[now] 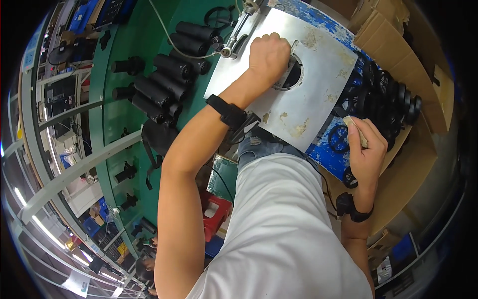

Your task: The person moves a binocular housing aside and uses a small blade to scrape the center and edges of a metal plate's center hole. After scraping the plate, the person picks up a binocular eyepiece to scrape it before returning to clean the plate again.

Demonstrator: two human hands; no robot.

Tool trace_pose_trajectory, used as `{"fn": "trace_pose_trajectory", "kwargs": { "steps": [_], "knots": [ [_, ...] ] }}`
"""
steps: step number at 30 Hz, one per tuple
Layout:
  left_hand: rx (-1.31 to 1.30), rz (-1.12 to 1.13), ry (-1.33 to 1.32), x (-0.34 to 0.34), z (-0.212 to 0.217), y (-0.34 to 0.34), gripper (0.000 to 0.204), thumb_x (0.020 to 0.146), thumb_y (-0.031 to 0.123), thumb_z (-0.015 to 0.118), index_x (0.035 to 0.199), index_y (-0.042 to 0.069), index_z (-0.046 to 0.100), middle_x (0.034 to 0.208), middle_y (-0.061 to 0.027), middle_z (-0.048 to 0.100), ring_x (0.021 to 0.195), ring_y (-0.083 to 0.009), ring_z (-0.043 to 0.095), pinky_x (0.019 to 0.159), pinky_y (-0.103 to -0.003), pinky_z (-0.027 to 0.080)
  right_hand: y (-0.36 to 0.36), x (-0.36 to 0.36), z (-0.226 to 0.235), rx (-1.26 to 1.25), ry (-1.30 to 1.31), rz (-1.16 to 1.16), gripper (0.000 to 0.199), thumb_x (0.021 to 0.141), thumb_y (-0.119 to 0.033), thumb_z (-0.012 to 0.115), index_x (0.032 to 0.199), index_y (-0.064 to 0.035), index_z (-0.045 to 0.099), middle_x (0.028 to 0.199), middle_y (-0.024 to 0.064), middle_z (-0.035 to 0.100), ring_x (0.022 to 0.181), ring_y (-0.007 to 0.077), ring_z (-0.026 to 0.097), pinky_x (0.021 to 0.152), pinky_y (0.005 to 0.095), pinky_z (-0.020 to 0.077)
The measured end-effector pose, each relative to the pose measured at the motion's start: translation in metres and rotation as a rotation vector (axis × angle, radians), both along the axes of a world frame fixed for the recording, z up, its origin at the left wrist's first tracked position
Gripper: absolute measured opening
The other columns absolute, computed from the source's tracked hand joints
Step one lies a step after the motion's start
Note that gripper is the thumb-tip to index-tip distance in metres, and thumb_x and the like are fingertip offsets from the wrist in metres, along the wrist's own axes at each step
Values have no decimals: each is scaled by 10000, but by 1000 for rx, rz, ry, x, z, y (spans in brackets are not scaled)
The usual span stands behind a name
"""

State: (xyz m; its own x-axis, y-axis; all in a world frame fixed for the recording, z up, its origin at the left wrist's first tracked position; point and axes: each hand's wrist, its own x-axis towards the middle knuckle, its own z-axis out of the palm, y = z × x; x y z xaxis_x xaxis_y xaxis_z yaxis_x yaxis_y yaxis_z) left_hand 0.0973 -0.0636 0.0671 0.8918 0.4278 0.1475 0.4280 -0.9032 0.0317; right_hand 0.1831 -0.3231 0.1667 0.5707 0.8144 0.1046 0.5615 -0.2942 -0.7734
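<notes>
A silver metal plate (291, 112) with worn brown patches lies before me, and a round hole (294, 74) with a metal rim is cut in it. At the hole's left edge my left hand (270, 56) is closed in a fist. Whatever its fingers grip there is hidden behind the hand. Off the plate's right side, my right hand (369, 144) is closed around a small beige block (356, 130), pinched between thumb and fingers. Below that hand a black ring-shaped part (338, 138) rests on the chipped blue surface (321, 150).
Several black cylinders (159, 84) lie on the green bench at left. A metal lever mechanism (234, 40) stands at the plate's far left corner. Black wheel-like parts (381, 99) fill a cardboard box (398, 50) at right. A red container (215, 214) sits low beside me.
</notes>
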Motion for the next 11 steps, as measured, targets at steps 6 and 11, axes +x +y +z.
{"fn": "trace_pose_trajectory", "kwargs": {
  "steps": [6,11],
  "knots": [
    [18,-26,-85,-17,-7,2,72,757,127,630,724,72,663,809,-98,623,748,-246,643,630,-361,515,17,-8,0,19,10,65,121,914,-14,595,971,76,651,746,103,584,626,145,537,593,264,434],
    [-13,65,-124,-21,-13,-8,64,743,112,602,735,74,652,813,-101,610,758,-270,644,624,-366,530,26,-12,-16,-43,44,79,122,913,-27,603,966,61,668,752,105,604,623,153,562,581,266,440]
  ]
}}
